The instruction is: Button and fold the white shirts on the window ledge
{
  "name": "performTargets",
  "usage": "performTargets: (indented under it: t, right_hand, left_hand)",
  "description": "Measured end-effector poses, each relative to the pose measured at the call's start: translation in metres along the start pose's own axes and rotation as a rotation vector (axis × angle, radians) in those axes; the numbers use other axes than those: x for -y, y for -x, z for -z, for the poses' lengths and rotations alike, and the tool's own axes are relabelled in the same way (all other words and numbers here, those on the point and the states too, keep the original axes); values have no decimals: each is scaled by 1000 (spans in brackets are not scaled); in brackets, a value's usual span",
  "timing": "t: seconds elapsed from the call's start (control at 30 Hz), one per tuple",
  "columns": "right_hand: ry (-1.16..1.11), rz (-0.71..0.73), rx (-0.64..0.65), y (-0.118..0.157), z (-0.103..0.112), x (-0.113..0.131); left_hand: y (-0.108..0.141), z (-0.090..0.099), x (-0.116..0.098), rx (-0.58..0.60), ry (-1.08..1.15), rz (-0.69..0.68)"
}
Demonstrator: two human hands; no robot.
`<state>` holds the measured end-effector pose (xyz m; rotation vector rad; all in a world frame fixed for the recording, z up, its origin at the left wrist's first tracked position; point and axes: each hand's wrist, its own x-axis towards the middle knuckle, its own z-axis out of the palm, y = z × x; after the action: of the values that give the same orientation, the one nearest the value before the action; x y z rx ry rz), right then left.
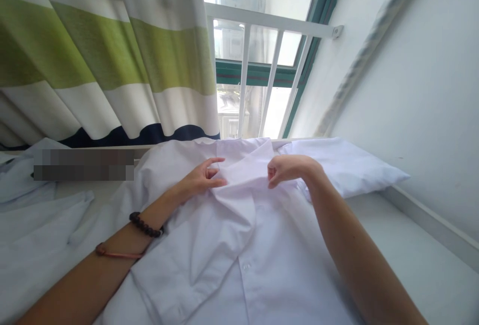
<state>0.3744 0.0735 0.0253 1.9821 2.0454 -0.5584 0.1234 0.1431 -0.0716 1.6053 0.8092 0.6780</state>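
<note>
A white buttoned coat [277, 260] lies spread in front of me, its front facing up and its cloth wrinkled and folded over on the left. Small buttons show on the lower front. My left hand [205, 175] rests at the upper part of the coat, thumb and index finger apart, with a dark beaded bracelet and a reddish band on that arm. Across from it, my right hand [286, 169] is closed, its curled fingers pinching a raised fold of the coat. The fingertips of the right hand are partly hidden.
A white pillow-like folded cloth [348, 165] lies at the back right by the wall. More white cloth [33, 235] lies at the left. Behind are a green-and-white curtain [112, 55], a white railing [273, 19] and a window. A raised edge [430, 222] runs along the right.
</note>
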Motion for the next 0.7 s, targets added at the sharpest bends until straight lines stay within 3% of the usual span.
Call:
performTargets:
  t: [0.1, 0.2, 0.43, 0.57, 0.63, 0.7]
  right_hand:
    - [-25, -11, -51, 9, 0, -16]
    - [-76, -5, -75, 12, -3, -22]
    - [-91, 63, -149, 8, -12, -2]
    - [-36, 229, -209, 17, -14, 14]
    - [-25, 296, -135, 21, -18, 23]
    - [-23, 367, 26, 21, -25, 35]
  left_hand:
    - [-2, -7, -4, -32, 135, -16]
    - [-2, -11, -11, -18, 47, 58]
    - [17, -3, -35, 1, -564, 216]
    - [37, 8, -47, 127, -922, 443]
    - [47, 10, -48, 228, -1000, 482]
    - [54, 8, -46, 256, -1018, 440]
